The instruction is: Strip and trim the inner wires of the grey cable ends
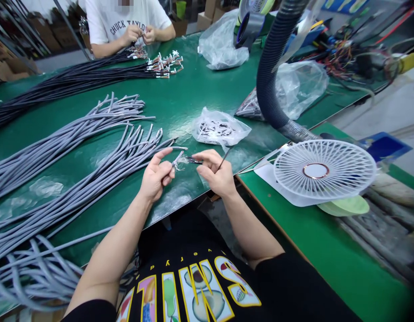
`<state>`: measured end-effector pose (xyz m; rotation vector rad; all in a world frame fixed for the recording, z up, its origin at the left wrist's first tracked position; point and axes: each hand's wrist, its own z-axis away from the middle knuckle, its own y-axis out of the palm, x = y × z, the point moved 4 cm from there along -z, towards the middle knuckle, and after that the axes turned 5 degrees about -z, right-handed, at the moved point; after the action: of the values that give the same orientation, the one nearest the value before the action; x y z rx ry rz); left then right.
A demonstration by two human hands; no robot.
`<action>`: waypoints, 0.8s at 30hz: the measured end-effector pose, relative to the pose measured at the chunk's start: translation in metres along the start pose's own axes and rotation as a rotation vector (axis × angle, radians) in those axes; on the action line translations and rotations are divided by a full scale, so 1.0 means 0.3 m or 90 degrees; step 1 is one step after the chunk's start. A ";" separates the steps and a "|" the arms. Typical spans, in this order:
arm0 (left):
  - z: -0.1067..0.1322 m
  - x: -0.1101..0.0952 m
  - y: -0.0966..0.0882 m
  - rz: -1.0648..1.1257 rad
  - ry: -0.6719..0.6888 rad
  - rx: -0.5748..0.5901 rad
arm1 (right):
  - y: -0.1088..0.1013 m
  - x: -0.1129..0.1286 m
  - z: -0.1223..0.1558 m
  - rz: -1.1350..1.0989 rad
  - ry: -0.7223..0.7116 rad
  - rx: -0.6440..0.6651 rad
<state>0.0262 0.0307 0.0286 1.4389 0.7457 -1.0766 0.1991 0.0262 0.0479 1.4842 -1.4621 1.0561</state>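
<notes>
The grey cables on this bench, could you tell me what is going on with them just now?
The left hand pinches the stripped end of one grey cable, its fine wires fanned out. The right hand holds a thin dark piece against those wires. More grey cables lie on the green table, by a small bag of parts. Across it, another person's hands work on black cables.

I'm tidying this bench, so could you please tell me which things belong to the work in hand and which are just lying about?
In use:
left hand pinching a grey cable
right hand with a thin tube
grey cables
parts bag

Lying about:
fan
hose
black cables, a co-worker's
clear bags
</notes>
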 end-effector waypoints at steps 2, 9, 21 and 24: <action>0.002 0.009 0.004 -0.039 0.021 0.011 | 0.021 0.021 -0.011 0.051 -0.040 0.028; 0.006 0.033 0.014 -0.092 0.073 0.052 | 0.090 0.020 -0.009 0.179 -0.070 0.059; 0.018 0.027 0.032 -0.161 0.065 0.050 | 0.071 0.044 -0.002 0.527 -0.204 0.148; 0.022 0.021 0.032 -0.134 0.040 0.052 | 0.082 0.022 -0.020 0.456 -0.159 0.146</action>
<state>0.0358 0.0217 0.0270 1.4936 0.9239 -1.2385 0.1743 0.0288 0.0557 1.2938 -2.2008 1.5356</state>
